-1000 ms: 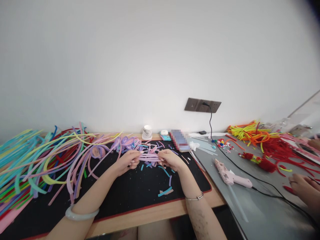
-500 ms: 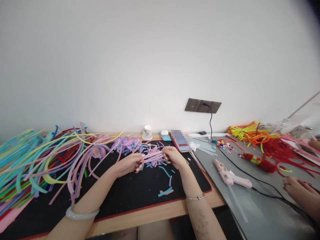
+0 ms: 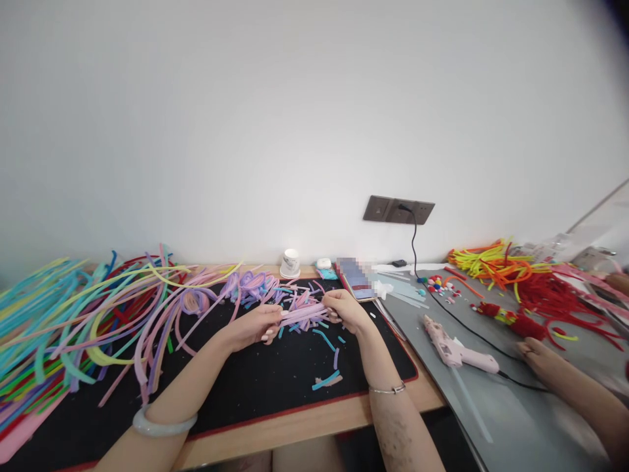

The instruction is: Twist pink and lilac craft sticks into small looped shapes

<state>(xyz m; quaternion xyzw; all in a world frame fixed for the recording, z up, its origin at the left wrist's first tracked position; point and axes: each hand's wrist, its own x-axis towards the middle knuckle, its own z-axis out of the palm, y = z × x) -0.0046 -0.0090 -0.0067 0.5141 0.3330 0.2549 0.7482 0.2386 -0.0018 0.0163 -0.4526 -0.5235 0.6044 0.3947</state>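
Note:
Between my two hands stretches a small bundle of pink and lilac pipe cleaners (image 3: 303, 314), held roughly level above the black mat (image 3: 255, 387). My left hand (image 3: 256, 326) pinches its left end. At the right end, the fingers of my right hand (image 3: 343, 310) are closed on it. Under and behind the bundle lies a heap of short cut pieces (image 3: 307, 293) in purple, pink and blue. Coiled lilac and pink pipe cleaners (image 3: 250, 286) sit just beyond my left hand.
Long pastel pipe cleaners (image 3: 113, 295) spread over the left side. A paper cup (image 3: 290, 262) and a phone (image 3: 354, 278) stand at the back. On the grey table, a pink glue gun (image 3: 457, 351) lies near another person's hand (image 3: 535, 357) by a red fuzzy figure (image 3: 515, 321).
My hands keep hold of the bundle, which now looks narrower and straighter between them. The other person's hand has moved left to the red fuzzy figure.

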